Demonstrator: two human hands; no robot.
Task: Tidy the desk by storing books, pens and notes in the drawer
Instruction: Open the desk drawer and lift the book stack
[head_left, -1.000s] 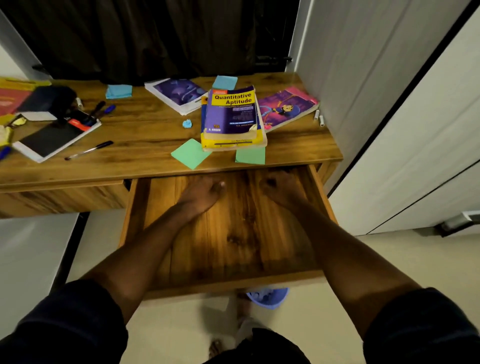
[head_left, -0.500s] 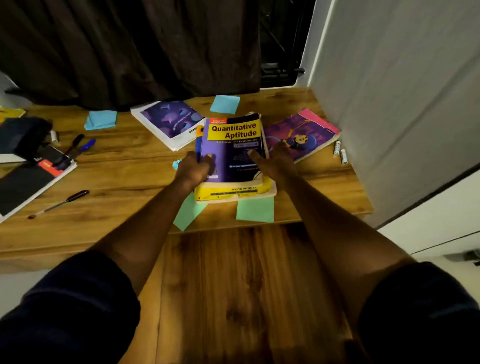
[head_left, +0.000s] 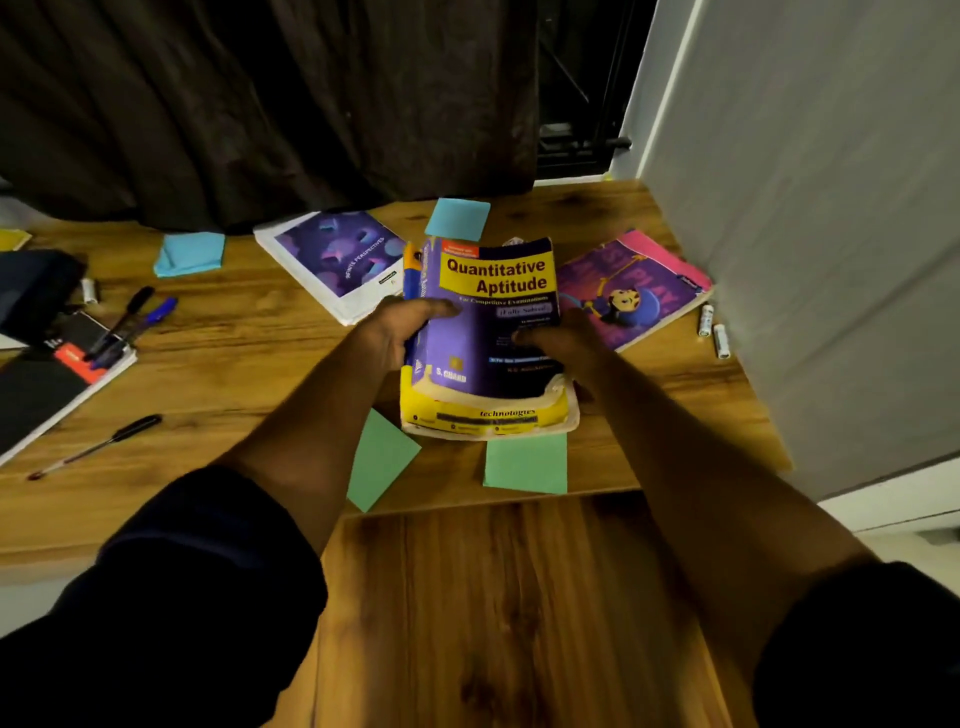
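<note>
A thick purple and yellow "Quantitative Aptitude" book lies on a second yellow book near the desk's front edge. My left hand grips the stack's left side, thumb on the cover. My right hand grips its right side. The stack's far end is tilted up off the desk. The open wooden drawer lies below my arms. Two green notes lie just in front of the stack.
A white and purple book and a pink book flank the stack. Blue notes lie farther back. Pens, a black notebook and small white tubes lie about. A white wall bounds the right.
My hands left the drawer, reached to the desk and took hold of the book stack on both sides. Its far end has since tilted up.
</note>
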